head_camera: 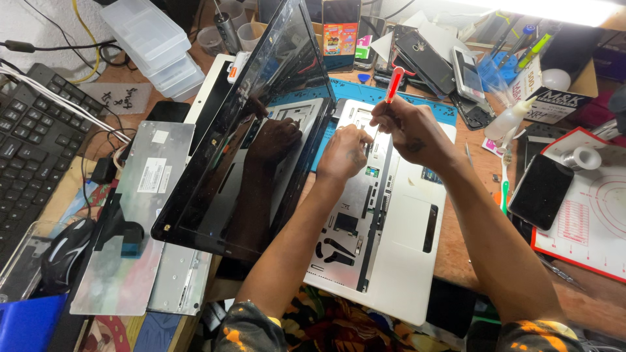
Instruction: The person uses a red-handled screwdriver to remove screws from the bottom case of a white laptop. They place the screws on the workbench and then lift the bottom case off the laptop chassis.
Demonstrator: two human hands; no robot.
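Note:
An opened silver laptop base [404, 241] lies in front of me with its keyboard removed and its metal inner tray bare. Its dark screen [228, 150] stands tilted to the left and mirrors my hands. My right hand [407, 127] grips a screwdriver with a red handle [393, 83], held upright with the tip down at the far end of the tray. My left hand [344, 151] rests on the tray just beside that tip, fingers bent down onto the metal.
A removed silver keyboard panel [140, 215] lies face down at left, beside a black keyboard [32, 150] and a mouse [65, 251]. Several phones [427, 62] crowd the back of the bench. At right lie a dark phone [540, 190], a glue bottle [508, 120] and a white mat [590, 221].

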